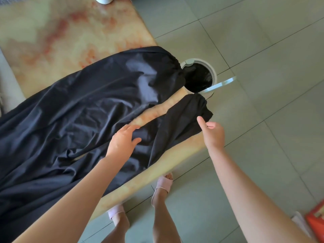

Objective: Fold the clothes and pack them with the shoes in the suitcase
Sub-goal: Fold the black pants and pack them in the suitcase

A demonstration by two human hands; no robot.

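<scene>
The black trousers (78,111) lie spread on the table (52,41), wrinkled, and cover most of its near half. The two legs point to the right end of the table, with a narrow strip of the tabletop showing between them. Both legs end in a gathered cuff. The far cuff reaches the table's edge, and the near cuff hangs a little over the corner.

The left hand (122,142) rests flat on the near leg, with fingers stretched out and the thumb apart from them. The right hand (213,134) is at the outer edge of the same leg, just below the cuff. Its thumb sticks up and its fingers are curled in. It seems to touch the cloth, but I cannot tell if it really pinches it.

The tabletop has a yellow stone pattern with red patches. Beside its right end stands a round white bin (213,71) with a black bag inside. The person stands on a grey tiled floor (263,50) in pink slippers (163,185). A white cup (103,0) is at the far edge of the table, and a red object (315,220) lies on the floor at the lower right.
</scene>
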